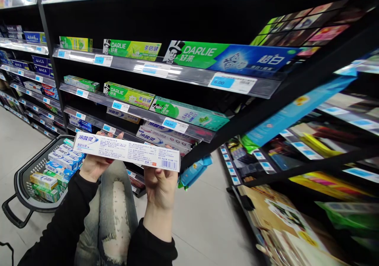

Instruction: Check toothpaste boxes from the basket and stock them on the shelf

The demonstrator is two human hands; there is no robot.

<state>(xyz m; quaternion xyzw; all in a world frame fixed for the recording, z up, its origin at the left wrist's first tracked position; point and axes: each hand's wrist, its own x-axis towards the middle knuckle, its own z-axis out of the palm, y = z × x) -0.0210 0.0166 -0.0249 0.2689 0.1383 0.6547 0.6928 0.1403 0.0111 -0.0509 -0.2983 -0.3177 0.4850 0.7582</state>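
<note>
Between my two hands I hold a long white toothpaste box with blue lettering, its printed side and barcode facing me. My left hand grips its left end from beneath, with fingertips showing over the far edge. Near the other end, my right hand is closed around the underside, thumb below the barcode. Whether more boxes lie behind it is hidden. On the floor at the left stands a grey basket with several toothpaste boxes inside. Just beyond my hands, similar white boxes lie on a low shelf.
Shelves ahead carry green Darlie toothpaste boxes and a larger green and blue box. Price tags line the shelf edges. Another rack with a brown package stands at the right. A blue packet hangs at the shelf's end.
</note>
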